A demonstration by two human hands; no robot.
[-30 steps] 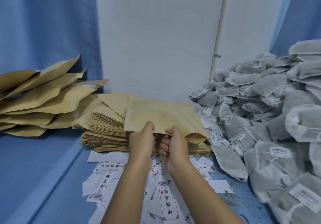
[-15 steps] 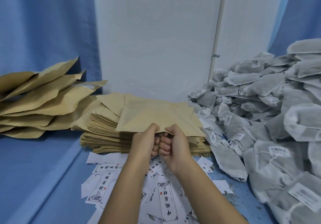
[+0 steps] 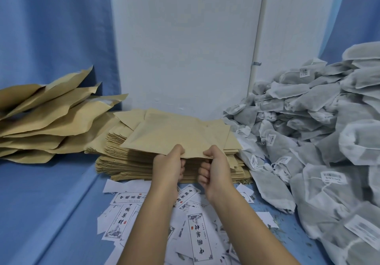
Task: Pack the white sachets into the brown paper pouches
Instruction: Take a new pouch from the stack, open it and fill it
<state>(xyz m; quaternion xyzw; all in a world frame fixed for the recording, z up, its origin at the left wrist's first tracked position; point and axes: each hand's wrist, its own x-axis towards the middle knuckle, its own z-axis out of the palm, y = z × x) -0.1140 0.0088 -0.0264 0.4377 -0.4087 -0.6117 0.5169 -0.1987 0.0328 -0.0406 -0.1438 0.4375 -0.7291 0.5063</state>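
Observation:
A flat brown paper pouch (image 3: 170, 135) is lifted a little above the stack of empty pouches (image 3: 123, 162) in the middle. My left hand (image 3: 167, 166) pinches its near edge with thumb on top. My right hand (image 3: 214, 167) pinches the same edge a short way to the right, fingers curled under. A big heap of white sachets (image 3: 320, 141) with small labels fills the right side. Filled, bulging brown pouches (image 3: 45, 118) lie piled at the far left.
White printed paper labels (image 3: 197, 236) lie scattered on the blue table (image 3: 51, 213) under my forearms. A white wall panel (image 3: 185, 49) stands behind the stack, with blue curtain on both sides. The sachet heap reaches the table's right front.
The pouch has dropped lower and flatter over the stack. My hands, pressed together half a second ago, have moved apart along its near edge.

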